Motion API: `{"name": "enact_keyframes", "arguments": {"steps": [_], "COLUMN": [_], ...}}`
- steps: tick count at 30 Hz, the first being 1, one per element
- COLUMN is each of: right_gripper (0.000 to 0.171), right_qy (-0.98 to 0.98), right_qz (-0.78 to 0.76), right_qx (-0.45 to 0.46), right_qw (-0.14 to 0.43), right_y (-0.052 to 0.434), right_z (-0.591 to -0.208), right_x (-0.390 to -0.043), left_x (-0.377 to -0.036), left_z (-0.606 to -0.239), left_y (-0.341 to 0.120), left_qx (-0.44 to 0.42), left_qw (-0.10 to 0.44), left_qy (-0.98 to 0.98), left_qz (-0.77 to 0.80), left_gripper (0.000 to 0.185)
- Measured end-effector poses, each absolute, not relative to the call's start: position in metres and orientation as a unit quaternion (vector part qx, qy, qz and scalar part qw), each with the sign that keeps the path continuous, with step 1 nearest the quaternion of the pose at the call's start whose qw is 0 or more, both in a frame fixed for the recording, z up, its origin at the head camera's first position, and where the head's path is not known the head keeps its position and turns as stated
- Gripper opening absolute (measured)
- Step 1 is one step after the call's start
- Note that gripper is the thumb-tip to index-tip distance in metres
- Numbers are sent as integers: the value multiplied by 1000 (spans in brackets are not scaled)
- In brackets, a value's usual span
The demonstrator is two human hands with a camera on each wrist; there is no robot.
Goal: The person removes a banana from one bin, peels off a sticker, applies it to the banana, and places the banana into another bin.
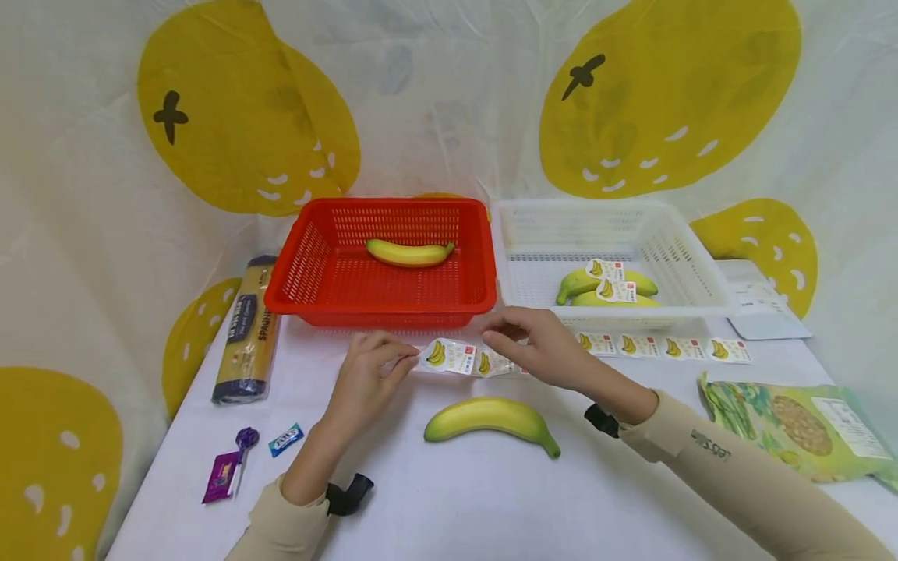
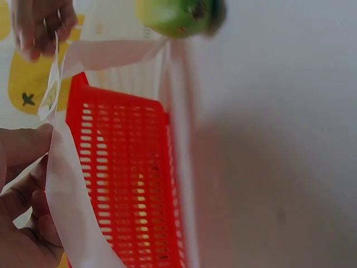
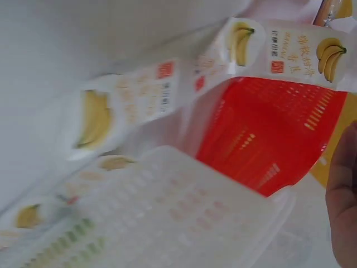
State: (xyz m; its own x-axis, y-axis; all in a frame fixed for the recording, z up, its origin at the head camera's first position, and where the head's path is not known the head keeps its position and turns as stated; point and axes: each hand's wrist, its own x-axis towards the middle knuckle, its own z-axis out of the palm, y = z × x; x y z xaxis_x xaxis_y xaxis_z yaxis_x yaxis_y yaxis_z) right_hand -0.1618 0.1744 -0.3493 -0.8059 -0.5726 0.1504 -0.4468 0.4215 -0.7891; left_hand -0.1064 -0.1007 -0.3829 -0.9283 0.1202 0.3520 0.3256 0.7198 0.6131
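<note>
My left hand (image 1: 369,379) pinches the left end of a strip of banana stickers (image 3: 287,53) between thumb and fingers. One sticker (image 1: 449,356) near that end stands partly lifted off the backing. Over the strip, just right of this sticker, my right hand (image 1: 543,351) hovers with loosely bent fingers and nothing between them. The strip runs on under the right hand and out to the right in front of the white basket. A single yellow banana with green ends (image 1: 491,418) lies on the table in front of both hands.
Behind the hands stand a red basket (image 1: 379,318) with one banana and a white basket (image 1: 708,269) with two stickered bananas. Spaghetti (image 1: 245,331), a lollipop (image 1: 247,439), a purple packet (image 1: 220,477) and a small blue packet (image 1: 285,440) lie left; a green bag (image 1: 793,425) lies right.
</note>
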Motion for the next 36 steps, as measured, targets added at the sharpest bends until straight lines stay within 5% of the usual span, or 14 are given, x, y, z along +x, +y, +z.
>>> {"name": "enact_keyframes", "arguments": {"steps": [11,25,36], "right_gripper": [17,7,8], "right_qy": [811,800,779], "right_qz": [-436,-456,-450], "right_qx": [-366,-363,-414], "right_qw": [132,145,137], "right_y": [142,136,134], "right_z": [-351,-358,-367], "right_x": [-178,-179,-177], "left_x": [-104,-114,-153], "left_z": [-376,-367,-362], "left_y": [-91,-101,-111], "left_qx": [-133,-128,-173], "left_qw": [135,88,-99], "left_qy": [-909,-899,-845], "left_qz": [-372,-410,-495], "left_gripper": [9,13,18]}}
